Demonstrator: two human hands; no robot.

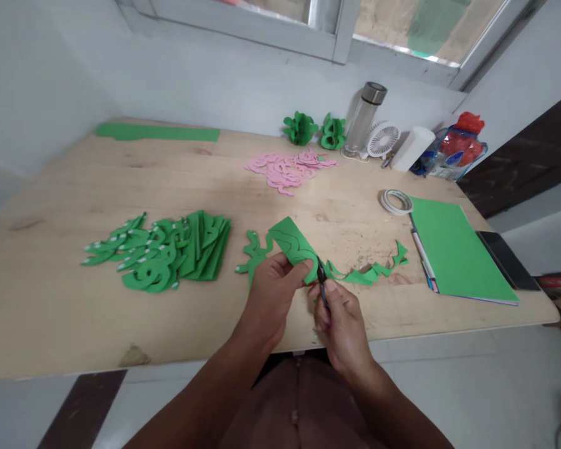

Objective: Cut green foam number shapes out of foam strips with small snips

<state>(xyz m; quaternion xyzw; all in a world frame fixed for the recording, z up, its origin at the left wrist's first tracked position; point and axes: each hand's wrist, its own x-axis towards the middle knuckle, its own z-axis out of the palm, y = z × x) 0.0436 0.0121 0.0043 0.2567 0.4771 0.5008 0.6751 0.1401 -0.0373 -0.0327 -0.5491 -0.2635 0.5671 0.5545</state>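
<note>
My left hand [273, 293] pinches a piece of green paper [290, 238] with curved dark lines drawn on it. In my right hand [342, 318] is a pair of scissors [322, 280], its blades at the paper's right edge. Trimmed green scraps [367, 274] trail off to the right of the scissors. Just left of the held paper lies a green cut-out [254, 252], partly hidden by my left hand. Farther left is a heap of curly green cut-outs [152, 262] with small white patches, beside a stack of folded green pieces [210, 246].
Pink cut-outs [285, 169] lie mid-table. Behind them stand two green paper figures [300, 129], a glass bottle [359, 121], a small white fan [382, 140] and a white roll [412, 148]. Tape rolls [396, 202] and green sheets [462, 249] are at right; a green strip [168, 133] lies back left.
</note>
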